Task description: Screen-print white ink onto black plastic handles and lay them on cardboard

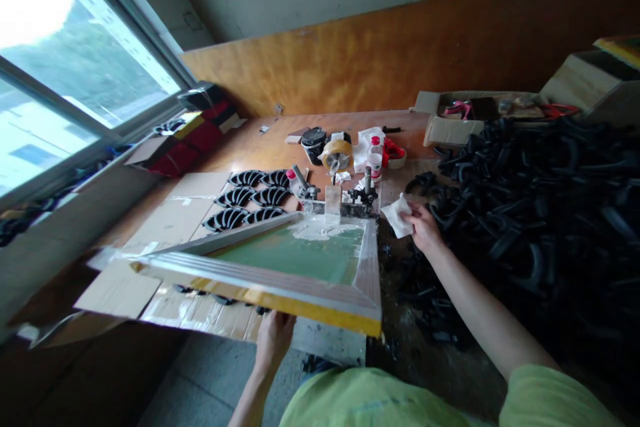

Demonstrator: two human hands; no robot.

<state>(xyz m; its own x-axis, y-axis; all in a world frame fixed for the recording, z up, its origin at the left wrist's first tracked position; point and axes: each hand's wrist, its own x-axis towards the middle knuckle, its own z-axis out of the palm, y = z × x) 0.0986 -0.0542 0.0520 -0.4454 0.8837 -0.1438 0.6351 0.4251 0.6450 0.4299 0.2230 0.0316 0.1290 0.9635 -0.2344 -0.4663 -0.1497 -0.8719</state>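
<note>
My right hand (pixel 423 225) is closed on a crumpled white tissue (pixel 399 215), held out just right of a screen-printing frame (pixel 369 267). The frame has pale metal sides, a yellow front edge and green mesh with white ink smeared toward its far end. It is tilted, its front edge raised above the bench, its far end at a clamp bracket (pixel 313 205). Under that front edge is my left hand (pixel 275 340); the frame hides its fingers, so their grip cannot be made out. Beneath the frame lies a grey metal base (pixel 330 341).
Rows of curved black parts (pixel 235 197) lie on cardboard (pixel 150 230) at the left. Black parts (pixel 500 193) heap up on the right. Behind stand a dark tub (pixel 313 145), a tape roll (pixel 337 155), a red-capped bottle (pixel 375 157) and an open carton (pixel 453 130).
</note>
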